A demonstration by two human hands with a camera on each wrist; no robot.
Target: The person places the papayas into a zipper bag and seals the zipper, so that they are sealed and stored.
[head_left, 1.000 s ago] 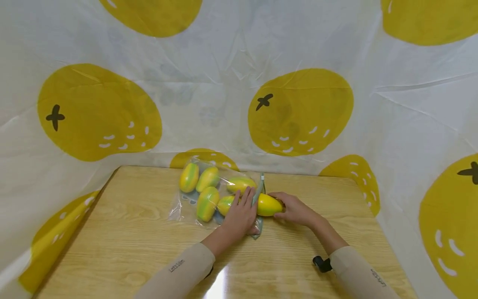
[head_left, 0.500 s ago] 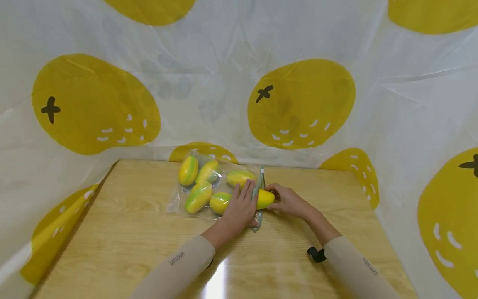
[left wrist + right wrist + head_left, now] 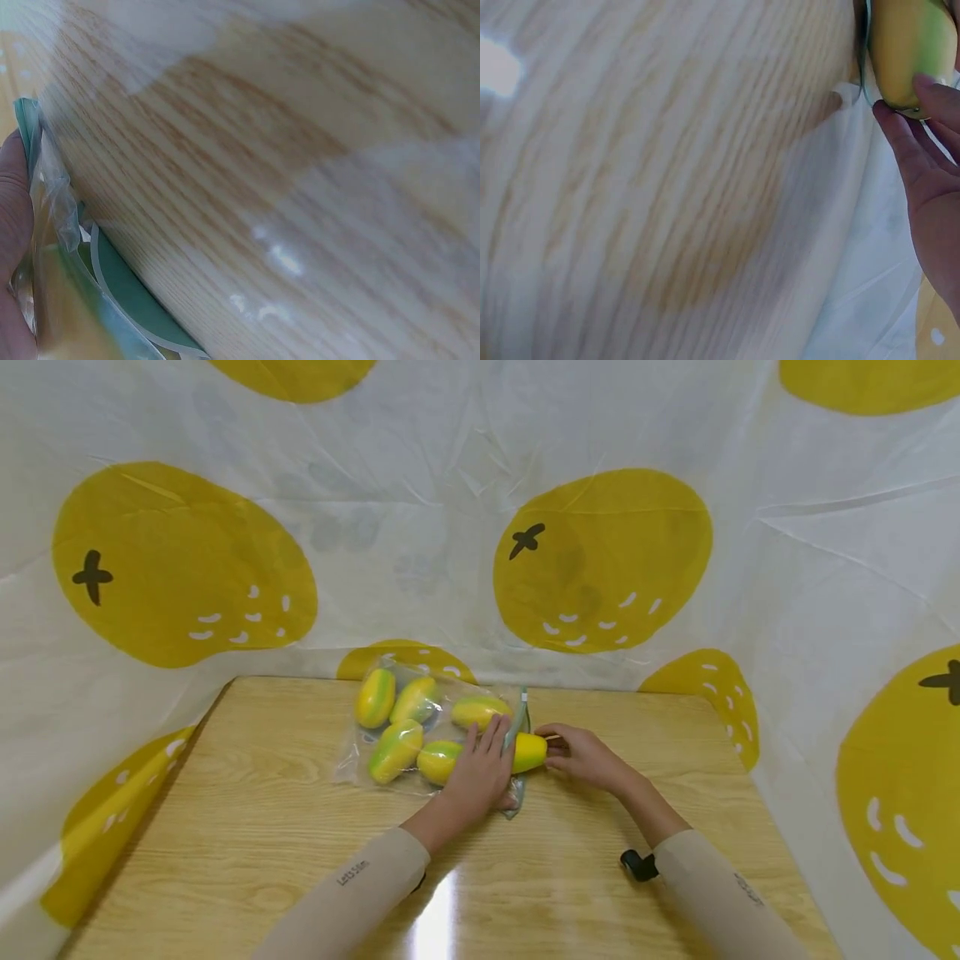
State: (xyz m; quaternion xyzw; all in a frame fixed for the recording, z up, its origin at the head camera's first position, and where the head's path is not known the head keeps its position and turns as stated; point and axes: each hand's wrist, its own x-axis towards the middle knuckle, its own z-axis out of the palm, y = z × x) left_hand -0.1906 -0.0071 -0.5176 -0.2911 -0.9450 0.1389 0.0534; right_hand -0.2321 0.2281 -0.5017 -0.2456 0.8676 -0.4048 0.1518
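A clear zip bag (image 3: 352, 756) with a green closure strip (image 3: 517, 720) lies at the table's back, holding several yellow-green mangoes (image 3: 396, 750). Its mouth faces right. One more mango (image 3: 531, 752) sits partly in that mouth, its right end outside. My right hand (image 3: 588, 760) holds this outer end with its fingertips; in the right wrist view the thumb (image 3: 934, 94) lies on the mango's side. My left hand (image 3: 480, 772) rests across the bag beside the mouth, fingers straight on the plastic. In the left wrist view, part of that hand (image 3: 11, 202) shows against the strip.
The wooden table (image 3: 300, 860) spreads out in front of the bag. White cloth (image 3: 420, 552) printed with large yellow fruit stands behind the table and along both sides. A small black device (image 3: 639, 865) sits at the right wrist.
The right hand has moved left, pushing the mango deeper into the bag's mouth. Mangoes inside have shifted left. The left hand keeps its place on the bag while the head view tilts slightly.
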